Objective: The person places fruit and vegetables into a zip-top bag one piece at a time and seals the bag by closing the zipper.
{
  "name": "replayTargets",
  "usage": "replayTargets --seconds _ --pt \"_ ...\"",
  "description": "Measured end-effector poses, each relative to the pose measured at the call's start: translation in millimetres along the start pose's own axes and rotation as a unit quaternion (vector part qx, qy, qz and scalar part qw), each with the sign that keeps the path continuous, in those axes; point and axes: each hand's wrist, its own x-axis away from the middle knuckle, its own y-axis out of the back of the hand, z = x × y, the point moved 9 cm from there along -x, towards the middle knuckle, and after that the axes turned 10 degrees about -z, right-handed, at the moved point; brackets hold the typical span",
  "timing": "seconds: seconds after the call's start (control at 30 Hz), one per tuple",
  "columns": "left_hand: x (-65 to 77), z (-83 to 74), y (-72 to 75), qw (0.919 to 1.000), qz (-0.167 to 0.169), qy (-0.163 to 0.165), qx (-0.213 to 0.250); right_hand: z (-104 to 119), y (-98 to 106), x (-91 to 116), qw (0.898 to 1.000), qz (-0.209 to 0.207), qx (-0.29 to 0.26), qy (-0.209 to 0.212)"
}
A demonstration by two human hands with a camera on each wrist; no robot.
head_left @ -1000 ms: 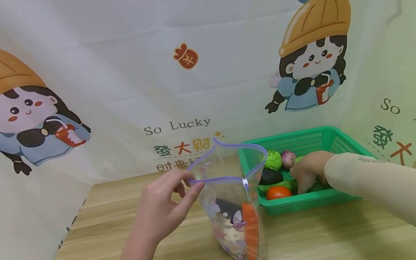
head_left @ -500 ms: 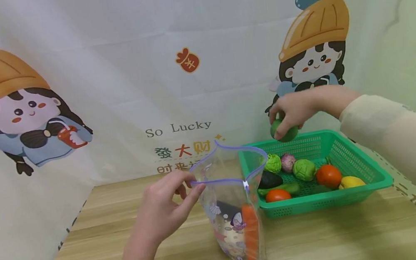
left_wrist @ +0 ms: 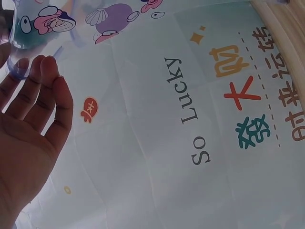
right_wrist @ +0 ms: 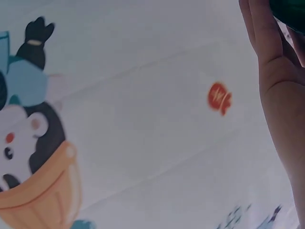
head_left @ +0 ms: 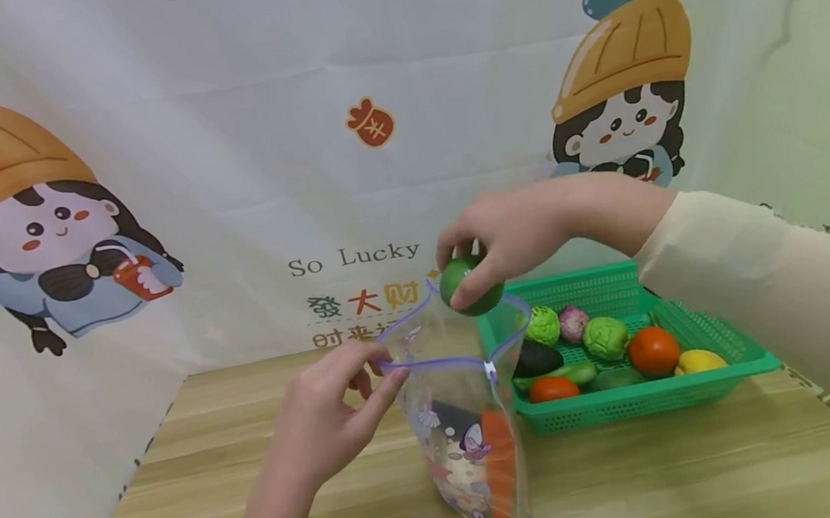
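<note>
In the head view my left hand [head_left: 333,417] pinches the purple-edged rim of a clear zip bag [head_left: 427,383] between thumb and fingers. The bag stands upright with its mouth spread wide and a white slider [head_left: 490,370] at the near right corner. Through its printed side show an orange carrot-like piece [head_left: 501,467], a dark piece and a pale piece. Just over the mouth, my right hand [head_left: 517,228] holds a round green fruit [head_left: 485,301] in its fingertips. The left wrist view shows the left hand's fingers [left_wrist: 62,100] at the bag's edge.
A green plastic basket [head_left: 646,403] stands right of the bag. It holds two tomato-like pieces [head_left: 653,351], a cabbage [head_left: 606,338], a yellow fruit [head_left: 698,361], an eggplant-like piece [head_left: 539,358] and several other vegetables. A printed cloth [head_left: 261,140] hangs behind the wooden table [head_left: 238,443].
My right hand has lifted the round green fruit from the basket and carried it left to above the bag's mouth. The left hand keeps its place on the rim.
</note>
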Motion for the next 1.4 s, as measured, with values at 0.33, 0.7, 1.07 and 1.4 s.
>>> replayTargets --seconds 0.33,0.7,1.07,1.4 --pt "2.2 0.3 1.4 1.0000 0.001 0.004 0.002 41.5 -63.3 -14.9 0.994 0.061 0.071 0.049" --pt "3.7 1.8 2.7 1.0000 0.004 -0.004 -0.002 36.4 -73.4 -11.9 0.995 0.069 0.056 0.043" --pt "2.3 3.3 3.1 0.9998 0.009 -0.004 -0.014 27.1 -52.6 -2.4 0.997 0.057 -0.006 0.056" --pt "1.5 2.8 4.6 0.9999 0.005 -0.009 -0.014 -39.5 -2.2 -2.6 0.997 -0.062 -0.047 0.019"
